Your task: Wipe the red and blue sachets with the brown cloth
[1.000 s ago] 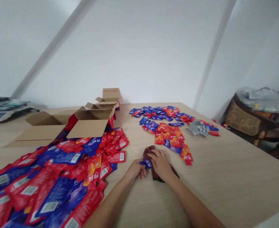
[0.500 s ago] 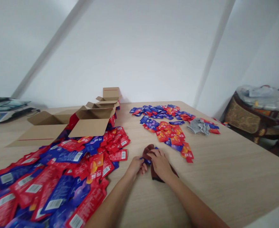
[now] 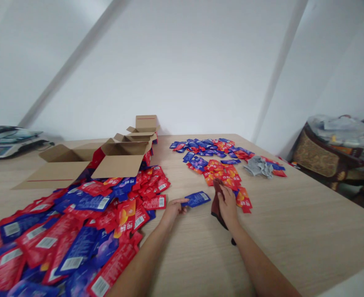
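Observation:
Pinched at one end by my left hand (image 3: 176, 207) is a blue packet (image 3: 198, 199), its barcode end pointing right. My right hand (image 3: 228, 206) grips a brown cloth (image 3: 216, 203) with a black edge, apart from the packet. Just beyond the cloth lie orange-red packets (image 3: 228, 176), partly covered by the cloth and my fingers. A large heap of red and blue packets (image 3: 86, 235) spreads beside my left forearm.
Open cardboard boxes (image 3: 118, 165) stand behind the heap. More loose packets (image 3: 200, 145) lie toward the table's far side, near a crumpled grey cloth (image 3: 259, 166). A scale-like device (image 3: 11, 142) sits far left; a patterned chair (image 3: 316, 152) stands beyond the right edge.
My right hand has moved right with the brown cloth, away from my left hand. The blue packet, mostly covered before, now shows in my left fingers.

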Motion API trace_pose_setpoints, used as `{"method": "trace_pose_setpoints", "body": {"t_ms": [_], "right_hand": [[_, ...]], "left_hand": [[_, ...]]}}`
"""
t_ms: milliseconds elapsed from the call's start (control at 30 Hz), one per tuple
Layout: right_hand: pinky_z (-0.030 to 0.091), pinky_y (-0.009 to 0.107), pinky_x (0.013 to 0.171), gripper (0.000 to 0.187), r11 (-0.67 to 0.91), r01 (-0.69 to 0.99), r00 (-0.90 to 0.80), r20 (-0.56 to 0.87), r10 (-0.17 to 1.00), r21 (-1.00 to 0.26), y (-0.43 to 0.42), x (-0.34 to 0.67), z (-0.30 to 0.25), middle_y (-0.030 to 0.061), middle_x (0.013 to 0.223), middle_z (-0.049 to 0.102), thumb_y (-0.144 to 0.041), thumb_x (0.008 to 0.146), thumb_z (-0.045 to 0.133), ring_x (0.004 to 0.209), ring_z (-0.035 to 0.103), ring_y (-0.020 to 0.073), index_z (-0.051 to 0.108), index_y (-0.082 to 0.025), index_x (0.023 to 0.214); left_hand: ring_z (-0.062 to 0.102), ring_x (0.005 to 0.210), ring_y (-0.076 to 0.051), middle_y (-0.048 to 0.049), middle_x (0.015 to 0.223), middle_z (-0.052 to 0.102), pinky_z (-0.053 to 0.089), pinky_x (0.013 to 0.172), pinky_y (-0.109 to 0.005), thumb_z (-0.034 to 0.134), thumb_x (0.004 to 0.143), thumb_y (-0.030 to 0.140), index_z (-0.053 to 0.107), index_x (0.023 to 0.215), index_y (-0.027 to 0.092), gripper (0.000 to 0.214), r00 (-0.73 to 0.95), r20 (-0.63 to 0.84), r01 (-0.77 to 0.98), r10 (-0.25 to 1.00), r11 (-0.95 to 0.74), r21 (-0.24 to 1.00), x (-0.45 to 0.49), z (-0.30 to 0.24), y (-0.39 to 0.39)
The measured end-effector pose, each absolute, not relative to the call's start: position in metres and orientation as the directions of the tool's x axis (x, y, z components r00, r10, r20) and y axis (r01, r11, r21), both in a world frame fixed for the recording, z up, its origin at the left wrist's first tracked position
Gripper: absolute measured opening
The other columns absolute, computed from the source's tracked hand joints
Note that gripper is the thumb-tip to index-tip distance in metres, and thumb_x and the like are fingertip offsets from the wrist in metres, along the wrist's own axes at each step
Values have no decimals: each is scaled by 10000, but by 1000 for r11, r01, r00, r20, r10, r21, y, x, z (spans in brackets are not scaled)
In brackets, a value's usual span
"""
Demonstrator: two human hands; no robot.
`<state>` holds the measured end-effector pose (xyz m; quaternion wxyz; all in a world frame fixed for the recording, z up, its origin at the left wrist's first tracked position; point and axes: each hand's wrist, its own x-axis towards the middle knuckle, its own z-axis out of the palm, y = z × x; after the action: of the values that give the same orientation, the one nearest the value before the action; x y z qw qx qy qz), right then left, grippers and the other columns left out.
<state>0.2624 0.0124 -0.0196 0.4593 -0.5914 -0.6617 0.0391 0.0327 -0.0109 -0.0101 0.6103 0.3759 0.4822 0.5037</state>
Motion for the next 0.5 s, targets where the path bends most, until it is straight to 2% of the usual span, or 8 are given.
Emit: {"method": "trace_pose_setpoints", "body": {"t_ms": [67,167,267,333,400,500], "right_hand": [[328,379,969,401,342,723,102,582,807,-601,8,257,-15,93,1202,491,-307,887,311,1115,418,210,504,-176,1214],[327,389,969,390,436,727,-65,580,812,-530,-8,233,-6,72,1223,484,-284,885,328,1130,406,206,501,-230,1231],[325,386,958,399,528,740,-309,487,817,-416,-25,205,2,43,1236,489,-229,867,364,1128,399,208,507,-296,1234],[330,378,935,414,535,764,-393,396,830,-361,-27,196,4,23,1228,505,-188,845,388,1117,400,210,533,-333,1205],[340,363,902,414,477,815,-375,328,867,-330,-20,200,4,15,1214,521,-162,833,394,1100,409,211,568,-342,1163],[339,359,874,399,318,904,-241,274,931,-287,-1,221,0,30,1204,534,-155,839,383,1071,426,220,594,-313,1138]], "left_hand": [[511,417,-105,-20,490,583,383,447,-215,536,632,128,677,748,92,186,-3,-210,-188,978,206,960,33,-11,-11],[467,363,-84,16,448,540,337,398,-188,591,645,211,603,708,119,113,-36,-134,-89,990,131,987,38,-13,-14],[394,301,-58,69,438,505,247,340,-162,623,617,219,485,723,169,181,-21,-82,-47,996,81,996,42,-15,-18],[370,285,-55,92,426,487,227,331,-157,619,598,186,434,748,188,238,12,-83,-42,996,84,996,44,-14,-19],[381,296,-57,100,428,486,233,336,-155,614,586,164,410,773,195,279,29,-88,-55,996,90,994,45,-12,-19],[396,311,-51,98,470,507,224,339,-149,624,583,161,393,795,199,316,24,-133,-87,991,135,987,46,-9,-19]]}}
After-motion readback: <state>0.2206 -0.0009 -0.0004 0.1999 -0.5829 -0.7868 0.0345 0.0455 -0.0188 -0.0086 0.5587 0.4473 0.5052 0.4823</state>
